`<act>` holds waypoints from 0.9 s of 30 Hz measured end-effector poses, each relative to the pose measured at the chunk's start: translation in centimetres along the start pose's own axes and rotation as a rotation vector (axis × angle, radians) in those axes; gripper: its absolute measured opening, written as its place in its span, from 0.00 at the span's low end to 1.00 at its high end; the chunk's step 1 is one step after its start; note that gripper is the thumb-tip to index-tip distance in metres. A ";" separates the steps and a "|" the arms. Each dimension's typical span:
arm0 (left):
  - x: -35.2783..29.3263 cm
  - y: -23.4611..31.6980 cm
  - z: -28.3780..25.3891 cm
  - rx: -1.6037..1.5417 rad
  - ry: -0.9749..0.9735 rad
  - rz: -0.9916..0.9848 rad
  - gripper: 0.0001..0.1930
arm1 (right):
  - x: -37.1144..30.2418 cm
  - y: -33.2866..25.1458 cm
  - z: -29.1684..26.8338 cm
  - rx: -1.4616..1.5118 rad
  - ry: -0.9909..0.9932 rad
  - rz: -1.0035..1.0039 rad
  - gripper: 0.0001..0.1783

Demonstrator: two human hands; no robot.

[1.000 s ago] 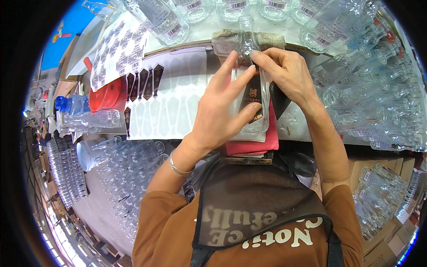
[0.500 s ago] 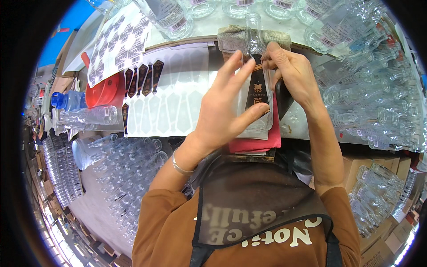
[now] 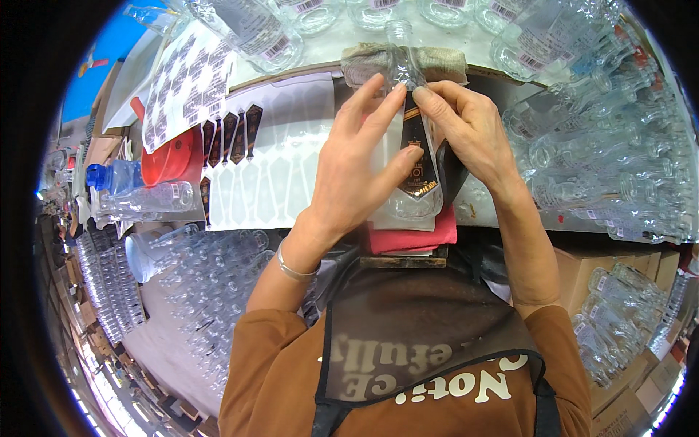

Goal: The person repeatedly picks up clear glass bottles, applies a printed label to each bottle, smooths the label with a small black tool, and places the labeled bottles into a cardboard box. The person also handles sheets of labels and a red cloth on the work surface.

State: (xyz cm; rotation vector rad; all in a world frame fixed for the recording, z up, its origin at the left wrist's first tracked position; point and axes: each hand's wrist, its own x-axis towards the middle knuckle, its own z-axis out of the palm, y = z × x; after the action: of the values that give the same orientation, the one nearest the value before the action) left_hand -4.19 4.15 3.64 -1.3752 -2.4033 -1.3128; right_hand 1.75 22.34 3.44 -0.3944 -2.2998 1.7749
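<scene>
A clear glass bottle [image 3: 429, 205] lies on its back, neck away from me, its neck on a rolled beige cloth [image 3: 444, 64]. A long black label with gold print [image 3: 416, 164] lies along its front. My left hand [image 3: 349, 156] is open, fingers spread, with its thumb over the label's lower part and fingertips near its upper end. My right hand [image 3: 470, 131] is closed at the label's upper end, thumb pressed there and fingers curled beside the bottle. A dark flat piece [image 3: 454, 171] shows below the right hand; whether it is held is unclear.
Left lies a label sheet [image 3: 280, 153] with several black labels, near a printed sticker sheet [image 3: 191, 80] and red basin [image 3: 171, 159]. Clear bottles [image 3: 604, 156] crowd the right; more stand at the far edge. A pink cloth [image 3: 411, 239] lies under the bottle.
My right hand has come closer to the left, its thumb now pressed at the label's top. The label's lower end shows more against the bottle. My left thumb has shifted up slightly.
</scene>
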 end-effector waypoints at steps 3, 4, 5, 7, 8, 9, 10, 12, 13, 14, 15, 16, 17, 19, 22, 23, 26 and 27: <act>0.1 0.1 0.0 0.023 -0.009 -0.008 0.34 | -0.1 -0.3 0.0 -0.006 0.006 0.010 0.27; 0.0 0.1 0.0 0.007 -0.011 -0.024 0.34 | 0.0 -0.2 0.0 -0.005 0.008 0.007 0.27; 0.0 0.1 0.1 -0.009 -0.013 -0.040 0.34 | 0.0 -0.1 0.0 -0.005 0.010 0.002 0.27; 0.0 0.1 0.1 -0.026 -0.014 -0.054 0.34 | 0.0 -0.1 0.0 -0.010 0.014 -0.001 0.27; 0.0 0.2 0.1 -0.027 -0.013 -0.053 0.34 | 0.1 -0.2 0.0 -0.014 0.014 -0.001 0.27; 0.0 0.2 0.1 -0.027 -0.012 -0.052 0.34 | 0.1 -0.2 0.0 -0.017 0.013 -0.001 0.26; 0.0 0.2 0.1 -0.024 -0.013 -0.054 0.34 | 0.1 -0.2 0.1 -0.010 0.015 -0.004 0.26; 0.1 0.2 0.1 -0.018 -0.016 -0.055 0.34 | 0.1 -0.2 0.1 0.003 0.021 -0.011 0.26; 0.1 0.2 0.1 -0.010 -0.017 -0.053 0.34 | 0.1 -0.1 0.1 0.003 0.017 -0.012 0.26; 0.1 0.1 0.1 -0.002 -0.018 -0.049 0.34 | 0.1 -0.1 0.1 0.003 0.014 -0.012 0.26; 0.1 0.1 0.1 0.005 -0.019 -0.046 0.34 | 0.1 -0.1 0.0 0.003 0.011 -0.013 0.26; 0.1 0.1 0.2 0.002 -0.016 -0.045 0.34 | 0.1 0.0 0.0 -0.001 0.011 -0.015 0.26; 0.2 0.1 0.2 -0.001 -0.014 -0.044 0.34 | 0.2 0.1 0.0 -0.005 0.011 -0.019 0.26; 0.2 0.3 0.1 -0.002 -0.012 -0.049 0.33 | 0.2 0.0 0.1 -0.010 0.015 -0.027 0.26; 0.1 0.5 0.0 0.001 -0.016 -0.065 0.32 | 0.2 0.0 0.1 -0.021 0.020 -0.037 0.27; 0.2 0.6 0.0 0.000 -0.017 -0.070 0.31 | 0.2 0.1 0.1 -0.031 0.017 -0.038 0.27; 0.2 0.4 0.0 0.029 -0.018 -0.045 0.34 | 0.4 0.8 -0.3 0.024 -0.016 -0.025 0.28; 0.0 0.2 0.1 0.044 -0.020 -0.033 0.36 | 0.2 1.0 -0.4 0.058 -0.034 -0.015 0.29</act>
State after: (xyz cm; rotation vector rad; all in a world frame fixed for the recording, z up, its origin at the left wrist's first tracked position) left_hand -4.02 4.31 3.72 -1.3492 -2.4631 -1.2509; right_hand 1.75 23.07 2.55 -0.3392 -2.2616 1.8497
